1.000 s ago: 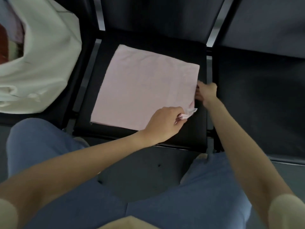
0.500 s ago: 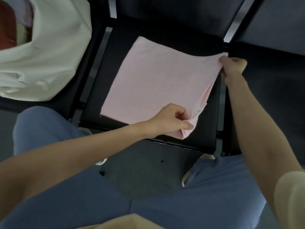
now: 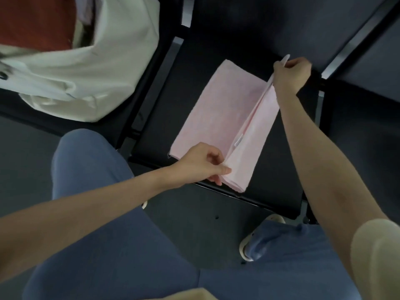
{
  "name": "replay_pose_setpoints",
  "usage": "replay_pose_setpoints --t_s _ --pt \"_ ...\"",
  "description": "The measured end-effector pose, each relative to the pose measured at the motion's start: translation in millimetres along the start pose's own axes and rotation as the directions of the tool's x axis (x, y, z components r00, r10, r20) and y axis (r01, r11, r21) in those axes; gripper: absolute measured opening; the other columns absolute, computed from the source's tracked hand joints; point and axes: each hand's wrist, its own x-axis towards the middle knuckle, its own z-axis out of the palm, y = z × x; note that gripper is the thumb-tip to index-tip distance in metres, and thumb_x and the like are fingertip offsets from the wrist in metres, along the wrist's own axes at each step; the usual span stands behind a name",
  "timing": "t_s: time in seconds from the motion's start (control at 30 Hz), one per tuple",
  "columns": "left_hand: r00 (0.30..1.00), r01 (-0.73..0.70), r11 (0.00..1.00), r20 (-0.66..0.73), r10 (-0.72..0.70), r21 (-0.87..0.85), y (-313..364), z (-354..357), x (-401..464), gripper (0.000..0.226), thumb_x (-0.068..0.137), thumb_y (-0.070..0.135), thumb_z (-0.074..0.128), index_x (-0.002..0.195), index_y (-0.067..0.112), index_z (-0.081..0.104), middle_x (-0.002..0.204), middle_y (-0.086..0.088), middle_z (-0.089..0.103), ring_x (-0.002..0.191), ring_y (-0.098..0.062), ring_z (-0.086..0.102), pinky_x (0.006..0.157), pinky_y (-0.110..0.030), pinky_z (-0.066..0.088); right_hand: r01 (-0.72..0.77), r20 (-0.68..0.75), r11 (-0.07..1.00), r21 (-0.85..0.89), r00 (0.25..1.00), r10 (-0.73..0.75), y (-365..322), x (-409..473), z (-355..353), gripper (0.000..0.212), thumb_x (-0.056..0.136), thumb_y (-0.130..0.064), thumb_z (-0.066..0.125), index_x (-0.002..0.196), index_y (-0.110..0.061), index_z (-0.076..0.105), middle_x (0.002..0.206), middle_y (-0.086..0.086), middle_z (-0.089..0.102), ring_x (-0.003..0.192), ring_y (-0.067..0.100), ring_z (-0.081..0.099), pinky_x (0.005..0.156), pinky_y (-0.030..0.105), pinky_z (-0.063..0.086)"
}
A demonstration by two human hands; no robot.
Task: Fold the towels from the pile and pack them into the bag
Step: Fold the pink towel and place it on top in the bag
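A pale pink towel (image 3: 212,118) lies on the black middle seat (image 3: 194,59), its right part lifted and carried leftward over the rest. My left hand (image 3: 201,163) pinches the near corner of the raised flap. My right hand (image 3: 291,75) pinches the far corner, held up above the seat's back edge. A small white label shows on the flap. The white cloth bag (image 3: 86,68) sits on the seat to the left, its mouth open, with a red towel (image 3: 36,22) inside.
More black seats (image 3: 359,131) stand to the right, with metal bars between them. My knees in blue trousers (image 3: 104,245) fill the lower view, and one shoe (image 3: 249,247) rests on the dark floor.
Both hands have lifted the towel's right edge and swung it leftward, so the spread square now shows as a narrower strip with a raised flap. The view has shifted right.
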Motion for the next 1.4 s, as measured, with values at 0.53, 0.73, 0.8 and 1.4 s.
replay_pose_setpoints --t_s 0.53,0.73,0.8,1.4 --pt "0.944 0.172 0.976 -0.305 -0.124 0.136 -72 -77 22 0.012 0.086 0.018 0.066 0.088 0.007 0.07 0.078 -0.005 0.072 0.058 -0.01 0.066 0.062 -0.024 0.055 -0.09 0.217 0.965 -0.245 0.965 0.145 -13 -33 133 0.028 0.092 -0.033 0.061 0.107 -0.009 0.06 0.094 -0.001 0.068 0.081 0.009 0.068 0.075 0.021 0.056" --pt "0.865 0.194 0.885 -0.5 0.05 0.423 -71 -76 14 0.021 0.081 0.039 0.067 0.086 0.018 0.066 0.08 0.007 0.065 0.074 -0.011 0.062 0.063 -0.032 0.055 0.02 0.264 0.992 -0.126 0.964 0.014 -10 -76 94 0.017 0.101 -0.03 0.044 0.1 -0.016 0.054 0.083 -0.007 0.06 0.073 0.008 0.066 0.062 0.022 0.057" --pt "0.812 0.161 0.874 -0.565 0.147 0.459 -75 -76 14 0.027 0.081 0.043 0.067 0.089 0.017 0.063 0.086 0.005 0.064 0.076 -0.012 0.06 0.062 -0.033 0.053 0.116 0.257 0.981 -0.155 0.964 -0.073 4 -97 65 0.009 0.099 -0.021 0.046 0.097 -0.018 0.054 0.086 -0.006 0.061 0.078 0.009 0.063 0.071 0.021 0.055" --pt "0.871 0.262 0.921 -0.483 -0.096 0.29 -66 -48 1 0.02 0.082 0.021 0.066 0.072 0.011 0.052 0.068 -0.001 0.052 0.064 -0.017 0.051 0.056 -0.028 0.038 -0.16 0.35 0.894 -0.417 0.88 0.321 77 -240 -70 0.024 0.092 -0.028 0.06 0.089 -0.005 0.054 0.095 0.013 0.054 0.074 0.015 0.048 0.065 0.026 0.037"
